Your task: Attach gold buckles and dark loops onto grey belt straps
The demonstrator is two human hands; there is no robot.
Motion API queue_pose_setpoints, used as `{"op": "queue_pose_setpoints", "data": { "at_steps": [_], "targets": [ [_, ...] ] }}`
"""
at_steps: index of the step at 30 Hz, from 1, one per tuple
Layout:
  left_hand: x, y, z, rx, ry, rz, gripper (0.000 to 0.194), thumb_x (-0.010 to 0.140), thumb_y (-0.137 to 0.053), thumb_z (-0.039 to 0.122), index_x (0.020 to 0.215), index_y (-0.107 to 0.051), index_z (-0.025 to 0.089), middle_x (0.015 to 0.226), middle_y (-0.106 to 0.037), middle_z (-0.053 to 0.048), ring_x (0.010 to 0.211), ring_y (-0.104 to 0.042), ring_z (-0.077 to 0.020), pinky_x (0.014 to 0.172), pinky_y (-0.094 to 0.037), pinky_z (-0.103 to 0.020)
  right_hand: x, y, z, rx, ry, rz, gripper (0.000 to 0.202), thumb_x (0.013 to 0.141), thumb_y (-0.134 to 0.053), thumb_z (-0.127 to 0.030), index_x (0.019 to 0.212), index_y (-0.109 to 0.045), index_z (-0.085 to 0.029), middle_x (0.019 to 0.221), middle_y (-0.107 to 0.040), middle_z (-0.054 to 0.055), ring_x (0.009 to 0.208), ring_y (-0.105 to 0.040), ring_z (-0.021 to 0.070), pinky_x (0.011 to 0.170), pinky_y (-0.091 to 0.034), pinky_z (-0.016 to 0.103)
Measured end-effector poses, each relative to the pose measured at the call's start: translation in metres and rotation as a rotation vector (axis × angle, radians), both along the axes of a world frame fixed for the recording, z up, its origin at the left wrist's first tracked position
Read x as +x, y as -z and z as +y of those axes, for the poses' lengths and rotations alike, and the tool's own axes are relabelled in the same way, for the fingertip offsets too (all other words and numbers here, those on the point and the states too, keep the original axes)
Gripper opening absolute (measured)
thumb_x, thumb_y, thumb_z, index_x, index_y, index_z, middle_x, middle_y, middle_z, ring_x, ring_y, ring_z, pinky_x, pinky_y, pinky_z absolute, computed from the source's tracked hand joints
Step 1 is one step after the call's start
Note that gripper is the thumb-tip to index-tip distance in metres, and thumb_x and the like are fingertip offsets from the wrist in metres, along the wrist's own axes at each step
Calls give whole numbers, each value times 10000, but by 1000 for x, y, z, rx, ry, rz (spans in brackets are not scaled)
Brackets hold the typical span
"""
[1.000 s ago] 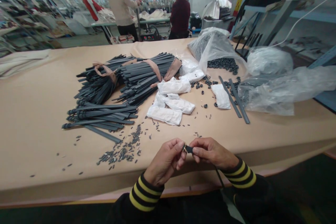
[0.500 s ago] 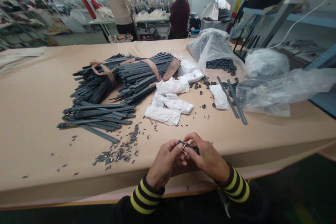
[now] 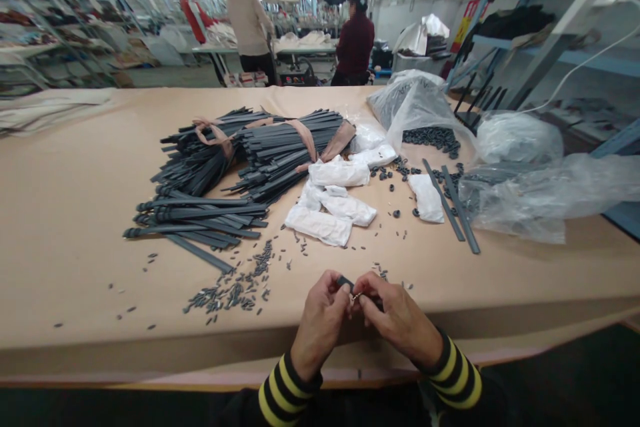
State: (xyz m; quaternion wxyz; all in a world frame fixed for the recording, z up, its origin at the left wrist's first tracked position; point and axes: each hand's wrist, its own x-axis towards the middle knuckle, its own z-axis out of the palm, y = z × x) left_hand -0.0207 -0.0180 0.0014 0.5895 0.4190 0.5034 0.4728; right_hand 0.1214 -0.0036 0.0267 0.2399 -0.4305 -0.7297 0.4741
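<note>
Close together at the table's front edge, my left hand (image 3: 321,317) and my right hand (image 3: 397,313) are both closed on a dark grey strap (image 3: 345,281). The left thumb and fingers pinch one end of it; the right fingers grip it from the other side. A small gold-coloured metal piece (image 3: 355,296) shows between the fingertips, its exact shape hidden. To the left of my hands lies a scatter of small dark grey pieces (image 3: 233,293). Behind that are loose dark straps with knobbed ends (image 3: 200,220).
Tied bundles of dark straps (image 3: 280,147) lie mid-table beside white wrapped packets (image 3: 320,225). An open plastic bag (image 3: 405,103) spills dark rings at the back right, near two separate strips (image 3: 461,210) and more clear plastic (image 3: 540,193). Several people stand beyond the table.
The view has shifted, so the table's contents appear slightly lower and to the right. My right fingers have moved onto the metal piece; both hands still hold the strap.
</note>
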Motion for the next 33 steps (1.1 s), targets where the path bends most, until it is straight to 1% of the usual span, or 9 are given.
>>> {"op": "queue_pose_setpoints", "data": {
  "at_steps": [3, 9, 12, 18, 23, 26, 29, 31, 33],
  "targets": [
    [0, -1, -1, -2, -22, 5, 135, 804, -500, 279, 768, -441, 163, 488, -496, 65, 459, -482, -79, 497, -384, -206, -2, 0, -1, -12, 29, 33, 151, 796, -409, -95, 885, -472, -200, 699, -610, -23, 582, -549, 91, 580, -411, 206],
    [2, -4, -3, -135, -4, -281, 181, 787, -512, 325, 772, -433, 162, 484, -510, 51, 459, -481, -82, 494, -387, -201, -2, 2, -1, -26, 31, 60, 149, 799, -410, -96, 876, -494, -193, 661, -591, -31, 569, -534, 83, 569, -409, 198],
    [1, -5, -3, -162, 1, -326, 198, 778, -526, 337, 777, -431, 164, 527, -535, 37, 488, -491, -86, 503, -407, -205, -1, 5, -1, -59, 33, 56, 133, 819, -396, -123, 859, -503, -190, 649, -584, -28, 523, -524, 77, 538, -415, 194],
    [-8, -7, -2, -234, 237, -265, 215, 752, -576, 333, 786, -503, 134, 623, -539, 13, 519, -467, -68, 512, -402, -193, 0, 6, -1, -89, -10, 70, 84, 854, -390, -195, 931, -424, -189, 648, -602, -24, 474, -516, 79, 481, -410, 191],
    [-12, -12, -1, -255, 291, -314, 202, 742, -591, 303, 740, -520, 113, 622, -521, 2, 521, -438, -59, 510, -362, -183, 1, 4, -2, -142, -16, 66, 62, 844, -421, -207, 890, -383, -189, 649, -609, -18, 463, -526, 80, 466, -410, 190],
    [-14, -17, -1, -250, 292, -290, 202, 735, -598, 301, 769, -514, 120, 626, -494, 10, 532, -430, -64, 507, -351, -187, 3, 5, -2, -229, 20, 126, 88, 833, -449, -231, 878, -387, -187, 673, -594, -12, 485, -545, 86, 470, -427, 196],
    [-17, -20, 0, -221, 309, -250, 200, 754, -566, 322, 774, -492, 137, 606, -470, 23, 523, -418, -70, 503, -345, -196, 4, 7, -1, -230, 50, 129, 122, 810, -499, -277, 837, -433, -179, 685, -551, -14, 520, -551, 91, 478, -431, 201],
    [-19, -23, 1, -159, 299, -136, 192, 762, -553, 324, 765, -487, 144, 597, -475, 23, 524, -423, -78, 513, -348, -207, 4, 9, 0, -231, 42, 132, 138, 793, -526, -289, 823, -460, -172, 688, -531, -17, 526, -550, 89, 480, -432, 200],
    [-20, -25, 2, -56, 236, 82, 165, 756, -557, 302, 766, -501, 147, 619, -498, 13, 548, -443, -92, 536, -359, -220, 4, 11, 1, -256, 29, 188, 136, 783, -534, -264, 858, -470, -170, 710, -519, -20, 525, -544, 80, 478, -440, 195]
  ]
}}
